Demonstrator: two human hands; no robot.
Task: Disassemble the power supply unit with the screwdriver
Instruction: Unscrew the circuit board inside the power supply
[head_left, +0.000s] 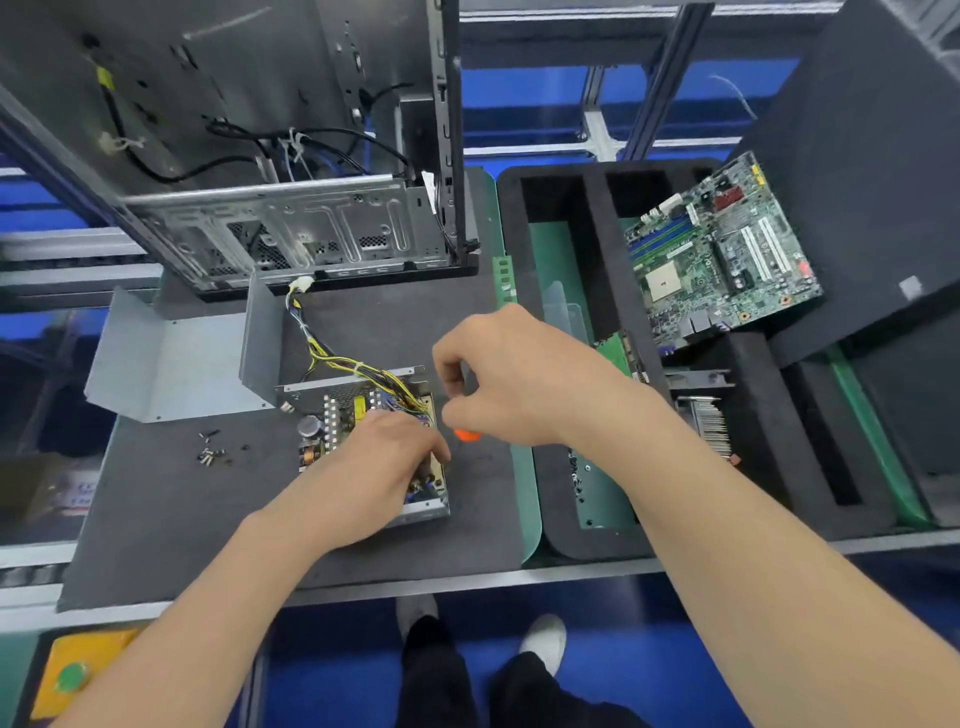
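The opened power supply unit lies on the dark mat, its circuit board, capacitor and yellow-black wire bundle exposed. Its grey metal cover lies off to the left. My left hand rests on the unit's right half and presses on it, covering that part of the board. My right hand hovers just right of the unit, fingers curled around the screwdriver, of which only the orange handle end shows below the hand. The tip is hidden.
Several loose screws lie on the mat left of the unit. An empty computer case stands behind. To the right, a black foam tray holds a motherboard, a heatsink and green boards.
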